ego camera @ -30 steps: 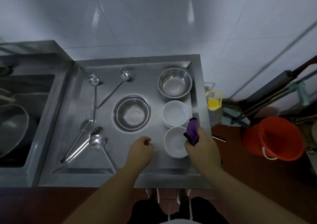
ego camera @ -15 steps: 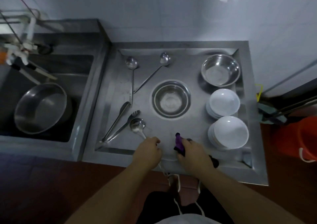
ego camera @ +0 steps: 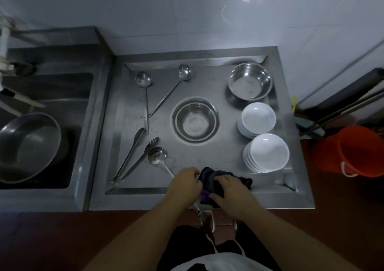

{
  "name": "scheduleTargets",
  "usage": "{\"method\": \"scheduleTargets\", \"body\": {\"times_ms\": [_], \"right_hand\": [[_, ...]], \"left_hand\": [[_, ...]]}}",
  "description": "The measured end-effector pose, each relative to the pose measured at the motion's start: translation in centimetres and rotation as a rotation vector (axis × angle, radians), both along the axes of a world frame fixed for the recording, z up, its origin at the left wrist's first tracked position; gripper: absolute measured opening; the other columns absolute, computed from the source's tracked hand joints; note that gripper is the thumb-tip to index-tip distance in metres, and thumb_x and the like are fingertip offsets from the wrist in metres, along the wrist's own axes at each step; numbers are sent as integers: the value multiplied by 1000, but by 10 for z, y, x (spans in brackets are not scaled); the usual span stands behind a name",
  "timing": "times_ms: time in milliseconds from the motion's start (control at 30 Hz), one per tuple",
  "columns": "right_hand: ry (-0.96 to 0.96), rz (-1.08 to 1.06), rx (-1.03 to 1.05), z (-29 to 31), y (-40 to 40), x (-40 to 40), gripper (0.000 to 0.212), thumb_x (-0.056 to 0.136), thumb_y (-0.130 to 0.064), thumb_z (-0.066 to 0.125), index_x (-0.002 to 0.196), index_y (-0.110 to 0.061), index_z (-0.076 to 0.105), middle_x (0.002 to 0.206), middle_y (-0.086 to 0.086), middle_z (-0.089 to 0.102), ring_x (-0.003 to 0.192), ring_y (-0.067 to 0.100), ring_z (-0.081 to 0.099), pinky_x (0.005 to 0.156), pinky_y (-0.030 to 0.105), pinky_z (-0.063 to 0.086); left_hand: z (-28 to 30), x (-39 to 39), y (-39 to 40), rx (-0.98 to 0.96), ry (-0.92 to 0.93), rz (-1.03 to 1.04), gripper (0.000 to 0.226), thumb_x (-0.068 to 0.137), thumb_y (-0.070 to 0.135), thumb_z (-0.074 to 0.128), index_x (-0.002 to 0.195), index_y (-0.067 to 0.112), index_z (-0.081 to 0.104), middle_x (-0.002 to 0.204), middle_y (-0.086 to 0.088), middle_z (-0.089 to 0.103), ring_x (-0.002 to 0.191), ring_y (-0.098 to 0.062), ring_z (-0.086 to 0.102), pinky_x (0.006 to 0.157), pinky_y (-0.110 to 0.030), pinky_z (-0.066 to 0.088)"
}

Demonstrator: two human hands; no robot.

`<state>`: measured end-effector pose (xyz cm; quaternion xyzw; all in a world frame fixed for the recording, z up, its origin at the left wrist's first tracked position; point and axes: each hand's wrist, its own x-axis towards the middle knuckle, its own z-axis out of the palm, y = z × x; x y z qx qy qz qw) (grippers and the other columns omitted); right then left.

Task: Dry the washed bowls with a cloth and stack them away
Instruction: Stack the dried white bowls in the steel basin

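Pale shiny wall tiles [ego camera: 187, 11] fill twelve o'clock. A grey steel counter [ego camera: 299, 191] sits in the middle, dark sink basin [ego camera: 52, 88] at nine, reddish-brown floor [ego camera: 62, 239] at six, round orange plastic bucket [ego camera: 351, 150] at three.

cloth [ego camera: 216, 179] dark, purple patch showing | bowl stacks [ego camera: 258, 118] [ego camera: 267, 153] plain white | steel bowls [ego camera: 250, 81] [ego camera: 195, 122] shiny silver | ladles [ego camera: 143, 79] silver | drainboard [ego camera: 207, 164] grey steel | bucket [ego camera: 353, 152] bright orange-red | wall [ego camera: 187, 11] pale grey-white tile | floor [ego camera: 62, 239] red-brown
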<state>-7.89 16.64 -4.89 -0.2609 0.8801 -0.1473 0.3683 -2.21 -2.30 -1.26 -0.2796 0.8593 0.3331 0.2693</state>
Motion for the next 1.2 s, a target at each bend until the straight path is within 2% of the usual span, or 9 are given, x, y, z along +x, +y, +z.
{"method": "scheduleTargets", "body": {"times_ms": [167,333,567,633,733,867,933,1033,1200], "right_hand": [[-34,-296,40,19,55,-22,36,106,-41,53,132,-18,62,129,10,65,120,30,59,101,41,49],[-102,-601,130,23,124,-42,31,111,-34,40,123,-15,61,117,14,70,105,34,65,92,44,53],[-481,-1227,-328,37,141,-109,48,109,-56,39,137,-23,61,135,9,62,125,32,60,110,56,48],[-532,-1213,-415,41,131,-132,41,110,-55,38,126,-28,65,134,11,63,122,31,60,103,55,53],[-677,-1202,-517,38,121,-156,41,110,-49,42,129,-20,64,132,18,64,108,29,65,67,42,64],[-764,-1121,-446,20,131,-170,39,105,-60,45,113,-29,68,131,12,68,118,28,66,101,55,56],[-857,-1126,-421,10,137,-175,45,102,-64,50,125,-30,68,135,8,68,116,24,67,94,49,61],[-928,-1105,-366,-2,143,-180,57,98,-69,53,141,-32,61,141,5,64,120,26,65,108,58,52],[-933,-1070,-311,-9,139,-182,53,97,-69,55,132,-30,65,132,6,68,118,26,66,91,47,60]], "left_hand": [[10,-36,19,31,69,-60,33,98,25,57,129,18,67,129,-6,66,112,-23,64,93,-32,50],[14,-64,43,113,120,-37,33,104,30,55,132,17,66,122,-1,67,100,-12,57,88,-26,43],[0,-102,85,304,95,191,38,109,49,44,128,23,64,124,-3,68,106,-18,62,93,-35,47],[-5,-112,100,388,70,360,44,109,52,43,137,24,60,136,-6,64,122,-25,61,110,-44,49],[-12,-129,122,499,-5,641,52,108,56,43,147,22,54,150,-8,55,136,-32,54,119,-52,42],[-9,-137,147,673,-38,1051,52,103,60,55,135,20,63,131,-6,68,115,-26,64,96,-39,53],[-7,-137,158,728,-12,1159,42,103,56,57,125,21,65,117,-1,71,105,-22,67,87,-38,56],[-10,-138,168,770,5,1258,29,103,53,59,105,26,68,107,2,74,99,-20,70,87,-39,59],[-26,-134,169,792,14,1249,36,101,58,60,117,27,69,118,-4,77,110,-27,72,95,-44,59]]}}
